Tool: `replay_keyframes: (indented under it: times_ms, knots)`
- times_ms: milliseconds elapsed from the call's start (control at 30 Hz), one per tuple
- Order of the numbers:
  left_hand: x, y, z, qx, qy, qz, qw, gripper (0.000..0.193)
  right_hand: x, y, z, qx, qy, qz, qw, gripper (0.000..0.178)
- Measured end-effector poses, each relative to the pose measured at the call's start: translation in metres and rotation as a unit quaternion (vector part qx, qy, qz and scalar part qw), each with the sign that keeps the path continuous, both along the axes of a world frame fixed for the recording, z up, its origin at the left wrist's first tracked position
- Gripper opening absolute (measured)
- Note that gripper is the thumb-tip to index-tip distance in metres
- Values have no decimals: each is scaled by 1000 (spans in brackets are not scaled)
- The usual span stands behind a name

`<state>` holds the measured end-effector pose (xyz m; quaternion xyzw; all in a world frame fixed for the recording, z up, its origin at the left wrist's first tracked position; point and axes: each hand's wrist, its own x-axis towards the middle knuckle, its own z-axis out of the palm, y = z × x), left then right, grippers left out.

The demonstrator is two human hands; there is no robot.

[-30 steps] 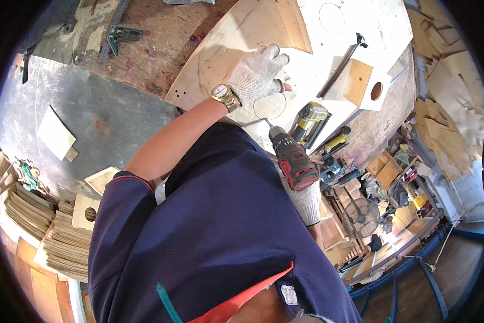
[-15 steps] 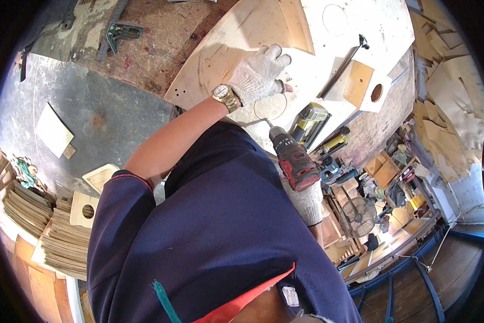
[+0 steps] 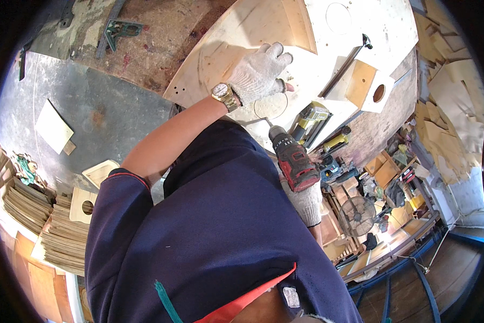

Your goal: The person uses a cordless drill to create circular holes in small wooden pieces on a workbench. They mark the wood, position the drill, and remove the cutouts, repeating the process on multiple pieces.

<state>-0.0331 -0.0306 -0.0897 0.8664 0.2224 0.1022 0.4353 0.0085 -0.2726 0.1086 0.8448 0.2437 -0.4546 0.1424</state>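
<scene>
My left hand (image 3: 260, 72), in a white knit glove with a fingertip bare, lies spread on a pale plywood sheet (image 3: 212, 70). A gold watch is on that wrist. Just below the hand, a circle (image 3: 278, 106) is drawn on the sheet. My gloved right hand (image 3: 305, 202) is wrapped round the grip of a red and black cordless drill (image 3: 294, 161); the drill body hides most of the fingers. The bit points at the circle's lower left edge. Whether its tip touches the wood, I cannot tell.
Right of the drill lie a yellow-green nail gun (image 3: 312, 119) and a smaller yellow tool (image 3: 336, 142). A hammer (image 3: 349, 59) rests near a wooden piece with a round hole (image 3: 378, 93). A fan (image 3: 356, 216) stands lower right, and stacked boards (image 3: 64, 237) lower left.
Almost nothing differs. The view has shifted slightly; both hands and the drill keep their places at the circle.
</scene>
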Motion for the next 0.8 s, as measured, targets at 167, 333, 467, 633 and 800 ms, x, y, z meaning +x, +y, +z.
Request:
replay_keyframes:
  times_ms: [167, 333, 467, 633, 800]
  knots:
    - [0, 0, 0, -3, 5, -4, 1000, 60, -2, -7, -5, 31, -10, -16, 999, 68]
    - [1, 3, 5, -37, 43, -28, 998, 58, 0, -19, -8, 56, 20, -37, 998, 66]
    - [-1, 1, 6, -31, 35, -18, 999, 58, 1, -23, -11, 111, 18, -136, 984, 66]
    - [-2, -1, 2, 0, 4, 12, 1000, 61, 5, -1, -4, 110, 15, -107, 988, 61]
    - [-1, -3, -1, -10, -14, 15, 1000, 61, 1, -8, -6, 125, 3, -109, 986, 62]
